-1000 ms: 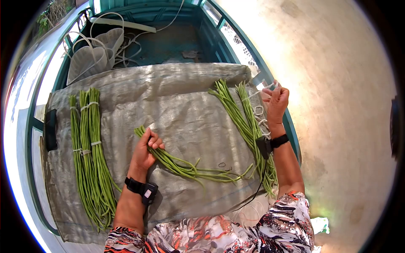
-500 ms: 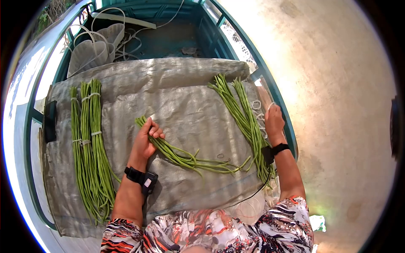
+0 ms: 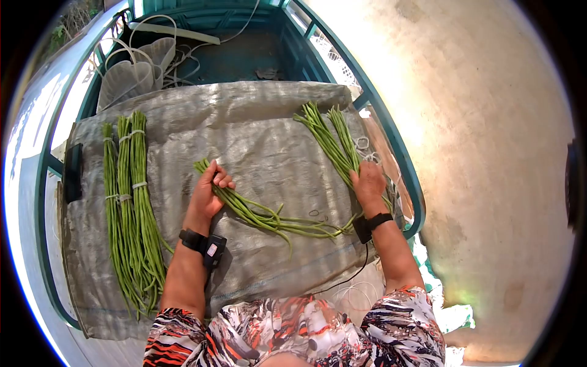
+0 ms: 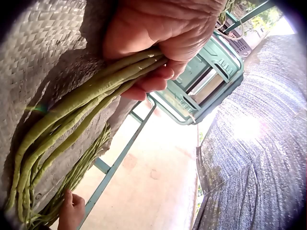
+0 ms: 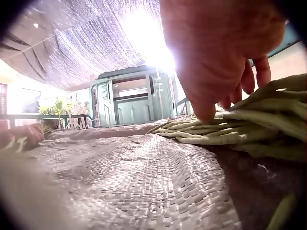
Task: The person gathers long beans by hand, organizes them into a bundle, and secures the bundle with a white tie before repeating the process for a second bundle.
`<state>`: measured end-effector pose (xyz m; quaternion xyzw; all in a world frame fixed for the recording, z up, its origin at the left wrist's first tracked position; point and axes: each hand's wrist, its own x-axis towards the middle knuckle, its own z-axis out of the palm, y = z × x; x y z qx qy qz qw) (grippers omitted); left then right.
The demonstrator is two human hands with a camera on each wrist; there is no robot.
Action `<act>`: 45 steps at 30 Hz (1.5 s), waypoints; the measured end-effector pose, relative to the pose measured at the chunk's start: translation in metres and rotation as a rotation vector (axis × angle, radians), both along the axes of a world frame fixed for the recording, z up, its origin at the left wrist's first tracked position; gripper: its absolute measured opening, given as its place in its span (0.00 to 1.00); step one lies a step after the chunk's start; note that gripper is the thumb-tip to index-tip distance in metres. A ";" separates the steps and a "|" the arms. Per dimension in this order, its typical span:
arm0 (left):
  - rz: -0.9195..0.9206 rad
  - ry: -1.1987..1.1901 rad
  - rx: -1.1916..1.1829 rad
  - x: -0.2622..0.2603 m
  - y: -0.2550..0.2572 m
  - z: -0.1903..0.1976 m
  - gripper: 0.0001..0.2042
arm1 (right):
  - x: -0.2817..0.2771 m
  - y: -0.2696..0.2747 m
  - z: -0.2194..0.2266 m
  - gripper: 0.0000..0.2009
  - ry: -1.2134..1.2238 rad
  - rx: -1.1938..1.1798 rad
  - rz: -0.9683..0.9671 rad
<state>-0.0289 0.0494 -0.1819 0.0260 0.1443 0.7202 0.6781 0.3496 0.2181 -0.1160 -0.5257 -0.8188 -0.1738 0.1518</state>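
A bunch of green long beans [image 3: 247, 211] is gripped near its upper end by my left hand [image 3: 208, 194], the thumb lying along the stalks. The tails trail right across the woven sheet. In the left wrist view the fingers [image 4: 153, 82] curl round these beans. My right hand [image 3: 369, 185] is at the loose long beans [image 3: 330, 137] on the right side of the sheet. Seen from the right wrist, its thumb [image 5: 205, 112] touches the top of that heap, and the other fingertips hang loosely right at the beans.
Three tied bundles of long beans [image 3: 131, 202] lie on the left of the grey woven sheet [image 3: 244, 128]. White ties [image 3: 365, 147] lie beside the right heap. Behind are translucent baskets [image 3: 125, 79] in the teal cart bed. A teal rail [image 3: 391, 144] borders the right.
My right hand has come down and left from the cart's right rail, where it held a white strip, to the loose beans. My left hand still grips its bunch.
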 end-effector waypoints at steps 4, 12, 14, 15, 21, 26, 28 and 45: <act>-0.008 -0.023 -0.004 0.000 -0.001 0.004 0.13 | 0.001 0.005 -0.006 0.13 0.079 -0.055 -0.054; -0.029 -0.052 0.075 0.000 -0.002 0.004 0.12 | 0.013 0.029 0.000 0.13 0.359 -0.414 -0.200; -0.043 -0.020 0.068 -0.001 -0.002 0.002 0.10 | 0.011 0.028 0.000 0.13 0.373 -0.425 -0.184; -0.051 -0.006 0.065 -0.002 -0.002 0.000 0.10 | 0.010 0.028 0.001 0.13 0.379 -0.430 -0.178; -0.058 0.048 -0.011 -0.003 -0.001 -0.007 0.13 | -0.031 0.010 0.005 0.07 1.075 -0.202 0.068; -0.093 0.114 0.007 0.001 -0.001 0.002 0.17 | -0.129 -0.100 0.032 0.04 1.166 -0.556 0.338; -0.148 0.154 -0.015 0.002 -0.003 0.008 0.19 | -0.150 -0.138 0.019 0.05 1.022 -0.635 0.401; 0.003 0.118 -0.043 0.004 -0.003 0.007 0.18 | -0.136 -0.215 -0.001 0.05 0.819 -0.551 0.201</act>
